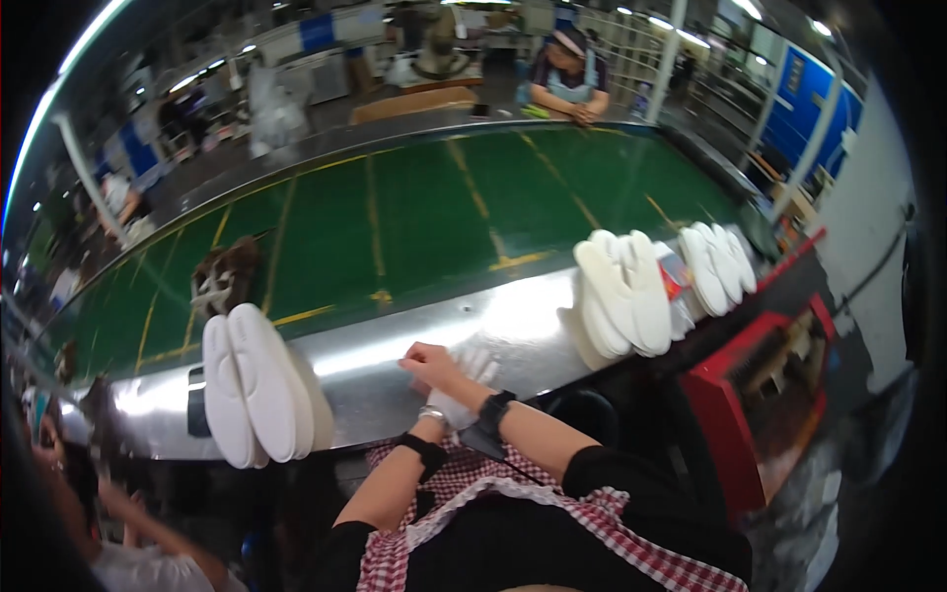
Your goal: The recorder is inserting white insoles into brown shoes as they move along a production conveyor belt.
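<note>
My forearms cross above the metal edge of the workbench (380, 390). My left hand (473, 373) wears a white glove, its fingers stretched out, with a silvery bracelet and a black band on the arm behind it. Over it passes my right arm with a black watch. My right hand (430, 365) is bare, its fingers curled closed; whether anything is in them is hidden. To the left, two stacks of white shoe soles (268, 390) stand side by side. More white shoe soles (631, 291) are stacked on the right, apart from my hands.
Beyond the metal edge runs a green conveyor belt (414, 207) with yellow lines. A brown shoe (227, 276) lies on its left part. A red machine (755, 414) stands at right. Across the belt a person (567, 79) leans on the far edge; another person (148, 543) is at lower left.
</note>
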Demonstrator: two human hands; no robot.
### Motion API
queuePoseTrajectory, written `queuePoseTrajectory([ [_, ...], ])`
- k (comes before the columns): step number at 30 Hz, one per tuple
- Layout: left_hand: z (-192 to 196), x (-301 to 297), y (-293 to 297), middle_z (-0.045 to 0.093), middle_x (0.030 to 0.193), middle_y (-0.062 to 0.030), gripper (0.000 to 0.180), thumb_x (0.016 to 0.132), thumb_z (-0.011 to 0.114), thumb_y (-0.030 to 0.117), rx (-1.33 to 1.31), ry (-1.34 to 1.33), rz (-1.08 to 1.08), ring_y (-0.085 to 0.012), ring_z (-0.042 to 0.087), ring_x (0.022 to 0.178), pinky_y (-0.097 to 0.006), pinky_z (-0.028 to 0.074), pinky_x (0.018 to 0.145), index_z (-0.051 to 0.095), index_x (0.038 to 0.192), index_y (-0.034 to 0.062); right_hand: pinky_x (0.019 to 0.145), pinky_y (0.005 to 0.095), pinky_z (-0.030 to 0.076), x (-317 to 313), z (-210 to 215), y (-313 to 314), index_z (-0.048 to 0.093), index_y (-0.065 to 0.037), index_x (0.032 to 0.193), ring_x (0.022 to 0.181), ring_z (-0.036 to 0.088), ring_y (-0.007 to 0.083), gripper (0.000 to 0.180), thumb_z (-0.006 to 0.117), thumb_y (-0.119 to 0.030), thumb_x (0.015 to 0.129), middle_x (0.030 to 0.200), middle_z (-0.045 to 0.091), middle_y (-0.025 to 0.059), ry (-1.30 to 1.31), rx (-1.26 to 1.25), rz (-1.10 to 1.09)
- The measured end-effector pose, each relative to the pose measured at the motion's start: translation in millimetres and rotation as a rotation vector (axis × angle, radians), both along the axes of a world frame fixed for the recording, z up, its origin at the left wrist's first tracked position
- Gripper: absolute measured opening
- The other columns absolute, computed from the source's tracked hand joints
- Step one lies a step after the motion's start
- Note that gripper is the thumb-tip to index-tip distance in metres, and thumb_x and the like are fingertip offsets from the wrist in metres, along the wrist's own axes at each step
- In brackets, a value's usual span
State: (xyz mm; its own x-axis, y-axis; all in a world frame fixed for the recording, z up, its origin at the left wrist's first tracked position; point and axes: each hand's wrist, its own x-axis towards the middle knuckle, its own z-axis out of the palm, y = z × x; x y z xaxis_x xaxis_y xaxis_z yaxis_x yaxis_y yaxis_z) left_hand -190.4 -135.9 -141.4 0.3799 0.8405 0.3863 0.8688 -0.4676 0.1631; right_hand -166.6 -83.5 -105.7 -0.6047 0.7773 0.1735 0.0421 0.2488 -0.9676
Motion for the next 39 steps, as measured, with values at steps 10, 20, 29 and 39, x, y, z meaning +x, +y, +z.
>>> queuePoseTrajectory([
  [10,12.9,-0.3,4.4,0.035,0.135,-0.0114,0.044,0.085,0.041,0.034,0.004,0.057,0.006,-0.03,0.028,0.128,-0.048,0.021,0.104,0.041,0.125,0.0175,0.048,0.0206,0.037,4.3,10.7,-3.9,0.06,0.0,0.084,0.052,0.046,0.0047,0.01,0.061,-0.009,0.081,0.057,0.052,-0.0018,0.005,-0.053,0.112],
  [20,20.7,0.5,1.7,0.03,0.139,-0.0117,0.05,0.085,0.038,0.037,-0.119,0.187,0.033,-0.0301,0.024,0.131,-0.047,0.016,0.107,0.036,0.131,0.017,0.043,0.0203,0.041,14.8,19.7,-8.8,0.065,-0.001,0.084,0.046,0.052,0.0061,0.008,0.062,-0.007,0.079,0.057,0.058,0.0004,0.052,-0.159,0.076],
  [29,18.5,1.8,2.7,0.033,0.137,-0.0113,0.048,0.084,0.039,0.036,-0.054,0.114,0.018,-0.0302,0.029,0.127,-0.047,0.019,0.106,0.039,0.128,0.0171,0.045,0.0215,0.044,9.8,10.9,-5.1,0.064,-0.001,0.088,0.049,0.055,0.0073,0.013,0.062,-0.009,0.078,0.058,0.059,0.0013,0.001,-0.109,0.073],
  [39,23.7,3.2,-2.1,0.031,0.14,-0.0121,0.054,0.084,0.036,0.036,-0.191,0.066,0.03,-0.0286,0.029,0.13,-0.042,0.02,0.107,0.034,0.134,0.0147,0.046,0.0212,0.043,12.4,19.0,-4.9,0.065,-0.004,0.09,0.051,0.055,0.0072,0.013,0.061,-0.014,0.083,0.06,0.058,0.0012,-0.025,-0.299,-0.003],
])
